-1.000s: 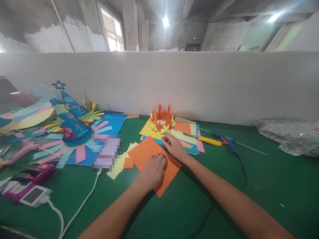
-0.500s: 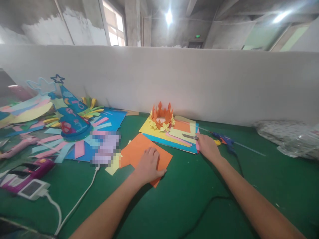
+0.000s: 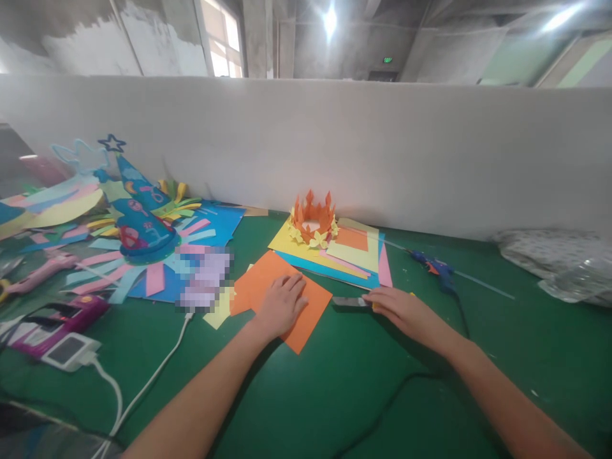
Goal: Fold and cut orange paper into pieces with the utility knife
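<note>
2 bare hands over a green table (image 3: pixel 335 395); every place below is given from the orange sheet (image 3: pixel 313 306).

Item 1, orange sheet: 1 square of card, flat on the table, turned corner-on to the person.

Item 2, left hand (image 3: pixel 282 301): palm down on the middle of the orange sheet, fingers flat and loosely spread, gripping nothing.

Item 3, right hand (image 3: pixel 404 311): just right of the orange sheet, low on the table, fingers curled closed around the handle of a utility knife (image 3: pixel 349 301).

Item 4, utility knife: lies level. Its grey metal end sticks out of the fist toward the orange sheet's right corner, close to it but apart. A speck of yellow handle shows by the knuckles; the rest is hidden under the hand.

Item 5, stack of coloured sheets (image 3: pixel 356 257): just behind the orange sheet, toward its right. 1 orange paper crown (image 3: pixel 312 220) stands upright on the stack's far left corner.

Item 6, blue glue gun (image 3: pixel 433 264): well right of the orange sheet, beyond the right hand.

Item 7, yellow scraps (image 3: pixel 217 313): just left of the orange sheet.

Item 8, blue cone hat (image 3: pixel 138 223): well left of the orange sheet, among loose paper strips.

Item 9, white cable (image 3: pixel 153 382): left of the orange sheet and nearer the person.
</note>
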Demonstrator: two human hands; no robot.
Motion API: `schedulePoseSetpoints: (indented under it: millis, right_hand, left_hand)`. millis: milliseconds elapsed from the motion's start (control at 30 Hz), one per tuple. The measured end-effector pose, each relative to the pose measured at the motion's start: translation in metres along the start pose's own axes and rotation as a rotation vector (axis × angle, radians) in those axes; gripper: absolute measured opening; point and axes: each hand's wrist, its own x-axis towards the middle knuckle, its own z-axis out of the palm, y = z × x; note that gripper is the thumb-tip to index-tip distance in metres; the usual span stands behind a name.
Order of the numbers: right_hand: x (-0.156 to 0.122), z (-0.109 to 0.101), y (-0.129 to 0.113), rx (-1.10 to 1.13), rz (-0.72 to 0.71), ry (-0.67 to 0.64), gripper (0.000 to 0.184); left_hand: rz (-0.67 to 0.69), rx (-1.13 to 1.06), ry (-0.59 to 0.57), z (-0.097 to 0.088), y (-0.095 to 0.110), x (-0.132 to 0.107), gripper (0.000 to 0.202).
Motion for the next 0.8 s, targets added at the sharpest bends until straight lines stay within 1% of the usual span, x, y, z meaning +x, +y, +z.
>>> schedulePoseSetpoints:
  millis: [167, 267, 433, 600, 700, 800]
  right_hand:
    - [-0.009, 0.002, -0.006, -0.011, -0.028, -0.007, 0.029]
    - [-0.007, 0.005, -0.010, -0.019, -0.038, -0.008, 0.029]
    - [-0.001, 0.007, -0.017, -0.017, -0.066, 0.042, 0.031]
    - [0.002, 0.009, -0.024, -0.050, -0.087, 0.028, 0.031]
    - [0.004, 0.009, -0.036, -0.067, -0.104, 0.049, 0.031]
    - [0.007, 0.011, -0.056, -0.083, -0.108, 0.058, 0.029]
  left_hand:
    - [-0.012, -0.028, 0.008, 0.001, -0.002, 0.002, 0.039]
    - [-0.015, -0.061, 0.011, -0.001, -0.002, 0.003, 0.040]
    - [-0.006, -0.077, 0.021, 0.000, -0.004, 0.003, 0.040]
    - [-0.012, -0.094, 0.015, -0.003, -0.003, 0.003, 0.038]
    - [-0.013, -0.100, 0.012, -0.007, -0.001, 0.004, 0.037]
    - [-0.022, -0.119, 0.007, -0.011, -0.001, 0.004, 0.034]
